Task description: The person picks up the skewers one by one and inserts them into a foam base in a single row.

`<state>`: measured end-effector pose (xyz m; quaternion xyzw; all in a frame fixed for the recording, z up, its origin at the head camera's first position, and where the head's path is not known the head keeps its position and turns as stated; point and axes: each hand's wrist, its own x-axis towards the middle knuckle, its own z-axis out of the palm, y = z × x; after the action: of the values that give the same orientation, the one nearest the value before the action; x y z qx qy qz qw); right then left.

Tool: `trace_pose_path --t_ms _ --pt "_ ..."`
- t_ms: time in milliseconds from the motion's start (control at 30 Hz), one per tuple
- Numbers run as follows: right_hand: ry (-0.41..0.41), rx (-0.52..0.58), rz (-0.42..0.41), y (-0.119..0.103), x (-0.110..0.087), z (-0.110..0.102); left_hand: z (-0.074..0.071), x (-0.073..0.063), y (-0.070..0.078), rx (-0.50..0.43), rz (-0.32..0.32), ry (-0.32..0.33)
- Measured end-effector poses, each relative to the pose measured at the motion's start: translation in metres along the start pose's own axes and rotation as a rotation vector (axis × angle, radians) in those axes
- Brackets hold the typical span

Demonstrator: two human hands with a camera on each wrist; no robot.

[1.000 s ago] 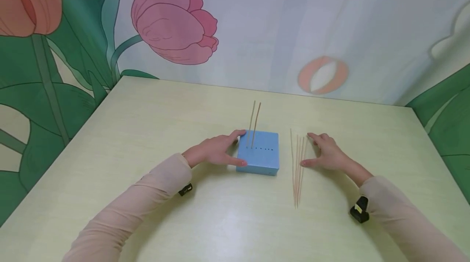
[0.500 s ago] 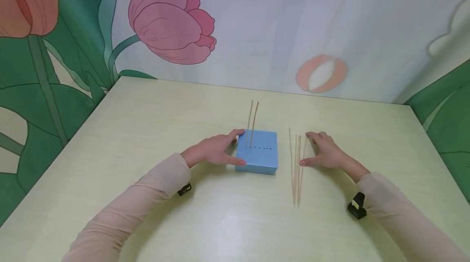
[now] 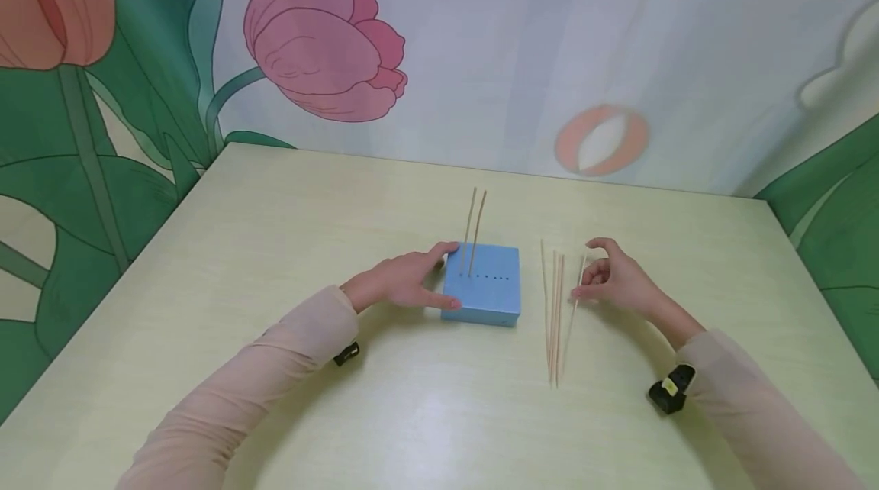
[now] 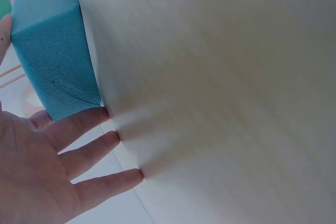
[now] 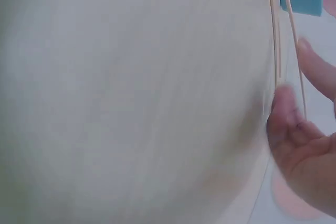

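Note:
A blue foam block [image 3: 482,295] with a row of small holes sits mid-table. Two thin wooden sticks [image 3: 478,227] stand upright in its left holes. My left hand [image 3: 404,278] holds the block's left side, thumb at the front and index finger at the back corner; in the left wrist view its other fingers [image 4: 97,153] spread straight against the table. To the right of several loose sticks [image 3: 554,314], my right hand [image 3: 618,280] pinches one wooden stick [image 3: 573,318] near its upper part. That stick also shows beside the fingers in the right wrist view.
The pale wooden table [image 3: 439,414] ends at a wall cloth [image 3: 481,55] printed with flowers and leaves. Black wrist devices show under both sleeves, one [image 3: 669,391] on the right arm.
My right hand has curled its fingers, taken hold of one stick and drawn it slightly right, away from the others. The left hand and the block stay put.

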<state>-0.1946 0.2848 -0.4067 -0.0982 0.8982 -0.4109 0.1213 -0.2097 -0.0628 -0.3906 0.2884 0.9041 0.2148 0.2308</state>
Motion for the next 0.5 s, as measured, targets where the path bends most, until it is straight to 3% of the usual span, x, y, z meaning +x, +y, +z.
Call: trace_pose_path --t_ms 200,500 --pt "0.009 0.246 0.011 -0.002 -0.008 0.000 0.001 0.001 0.000 0.004 0.006 -0.002" --pt "0.094 0.340 -0.066 -0.022 -0.018 -0.005 0.001 0.002 -0.001 0.003 0.003 0.009"
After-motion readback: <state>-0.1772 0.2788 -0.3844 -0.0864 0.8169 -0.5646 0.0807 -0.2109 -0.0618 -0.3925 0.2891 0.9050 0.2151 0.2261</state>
